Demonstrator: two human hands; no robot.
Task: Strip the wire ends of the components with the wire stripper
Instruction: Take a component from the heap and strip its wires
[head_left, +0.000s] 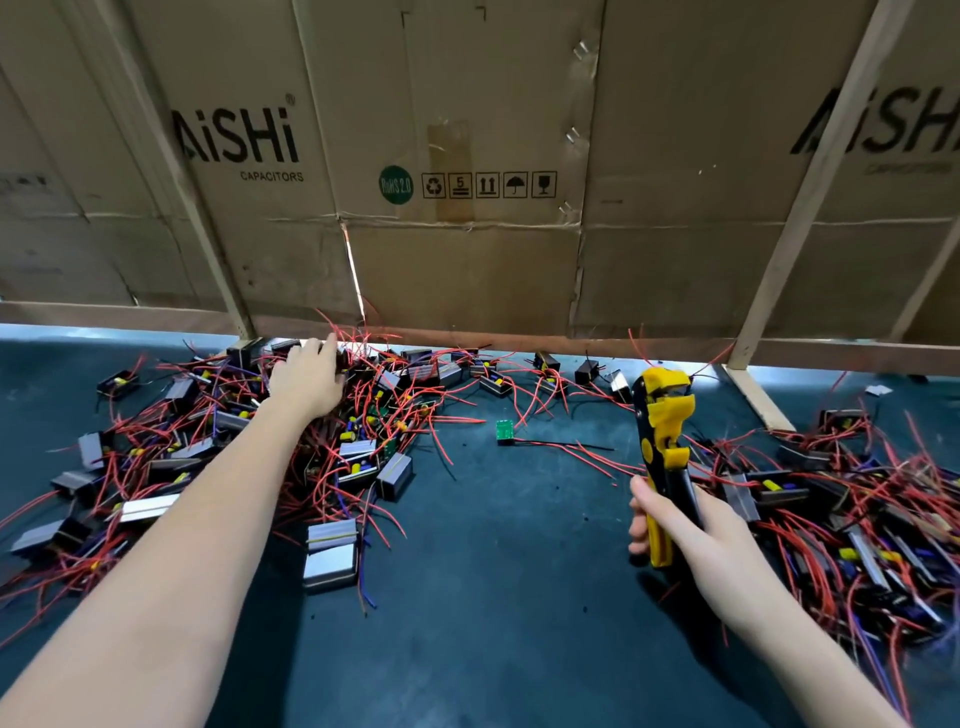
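A: While the head view looks down on the dark green mat (493, 597), where is the tool?

B: The wire stripper (662, 457) is in the right hand (675, 525), right of centre. Fingers and thumb are wrapped round the black and yellow handles, and the yellow head points up and away from the person, abt level w/ the far edge of the mat.

A: And the left hand (306, 382)?

B: It reaches far forward, palm down, on top of the left pile of components (218, 447). Its fingertips go into the red wires near the back. I cannot tell if it grips sth or only rests there, the fingers are partly hidden by the wires.

A: What are the components?

B: Small black and grey box-shaped units w/ red, black and some blue wires coming out. Yellow parts show inside some of them. One grey unit (331, 556) lies a bit apart at the near edge of the left pile. A second pile (857, 519) lies at the right, just beside the right hand.

A: Anything between the piles?

B: A small green circuit board (504, 431) w/ red and black wires, alone on the mat, left of the stripper head.

A: Behind?

B: Cardboard walls (467, 260) printed "AiSHi CAPACITORS", held by wooden strips (810, 208).
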